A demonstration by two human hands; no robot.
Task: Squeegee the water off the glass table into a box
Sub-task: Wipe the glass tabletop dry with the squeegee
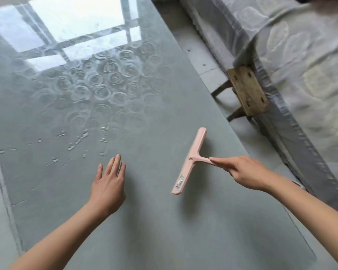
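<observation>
Right grip [244, 172] is clenched on the handle of the pink squeegee [189, 162], forefinger stretched along the stem toward the crossbar. The squeegee sits over the near-right part of the tabletop [164, 227], its blade running slantwise, far end pointing to the right edge and near end toward the person. A shadow lies just beside the blade on its right; whether the rubber touches the glass, I cannot tell.

Left grip [108, 184] is released: palm down, fingers straight and a little spread, holding nothing, near the middle of the tabletop and well apart from the squeegee. Bare glass lies between the two.

The water [76, 143] shows as scattered streaks and beads just beyond the left fingertips [117, 157], trailing off toward the left edge. Farther out the glass carries an etched rose pattern [105, 82] and a bright window reflection [76, 18] at the far end.

The right edge cuts a long diagonal from the top of the view down to the near right. Past it is a strip of pale tiled floor [201, 53], then a wooden stool [246, 90] tucked against a bed [304, 78] with a patterned cover. Along the left edge runs a paler band.
</observation>
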